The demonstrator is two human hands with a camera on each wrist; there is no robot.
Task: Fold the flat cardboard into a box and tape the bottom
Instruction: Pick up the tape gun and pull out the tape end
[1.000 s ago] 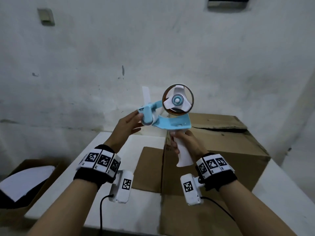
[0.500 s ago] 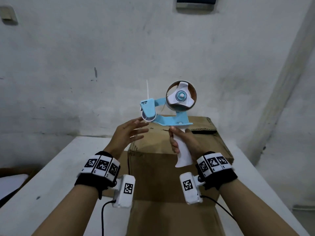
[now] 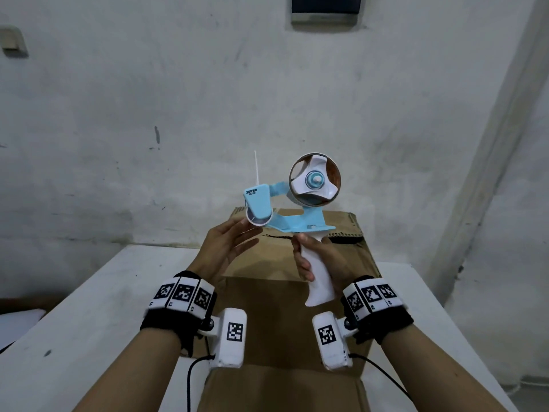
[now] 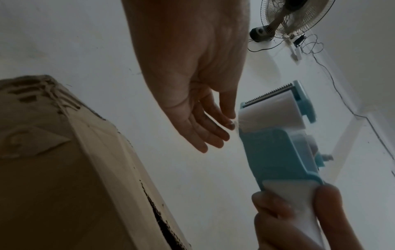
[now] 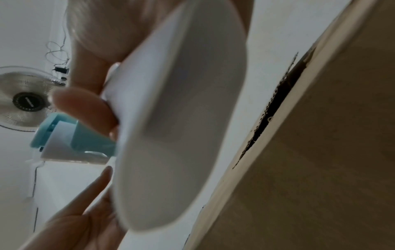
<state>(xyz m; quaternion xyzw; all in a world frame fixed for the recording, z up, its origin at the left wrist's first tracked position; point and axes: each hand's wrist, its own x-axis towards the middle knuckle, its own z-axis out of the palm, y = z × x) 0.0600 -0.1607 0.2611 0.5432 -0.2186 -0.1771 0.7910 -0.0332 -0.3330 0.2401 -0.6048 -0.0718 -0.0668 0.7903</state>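
Note:
A light-blue tape dispenser (image 3: 285, 209) with a white handle and a nearly spent tape roll (image 3: 315, 181) is raised in front of me, above the brown cardboard box (image 3: 297, 263) on the white table. My right hand (image 3: 315, 257) grips the white handle (image 5: 181, 118). My left hand (image 3: 228, 242) is beside the dispenser's front roller (image 4: 269, 115), fingers straight, one fingertip touching the loose tape end (image 4: 235, 122). The box's folded flaps (image 4: 53, 135) meet at a dark seam (image 5: 275, 110).
The white table (image 3: 89, 307) runs out on both sides of the box. A plastered wall stands close behind. A pedestal fan (image 4: 292, 16) with trailing cables shows in both wrist views. A vertical pipe or pillar (image 3: 490, 144) rises at the right.
My view has swung right, centring the box. The left hand let go of the dispenser's front and opened its fingers beside the roller. The right hand kept its grip on the handle.

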